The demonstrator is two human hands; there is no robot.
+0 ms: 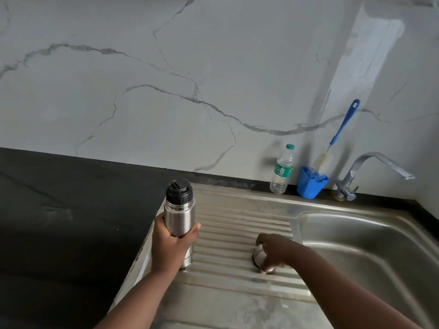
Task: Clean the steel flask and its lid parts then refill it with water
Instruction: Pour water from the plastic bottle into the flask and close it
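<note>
Marble-look grey wall panelling with dark veins fills the upper part of the view, and below it a black stone counter runs along the left. Set into the counter is a stainless steel sink unit with a ribbed draining board on its left and a deep basin on its right. A chrome swan-neck tap stands at the back right corner, its spout reaching over the basin.

On the left edge of the draining board stands the cylindrical brushed-steel flask, upright, with its black plastic stopper on top. The left hand grips the flask round its middle, fingers and thumb curled about the body.

Further right on the ribs, the right hand rests with curled fingers on a small steel cup-shaped lid with a dark rim, which lies on the draining board; most of it is hidden under the hand.

Against the wall behind the board stand a clear plastic water bottle with a green cap and label and, just beside it, a blue plastic holder with a blue-handled bottle brush leaning out of it.
</note>
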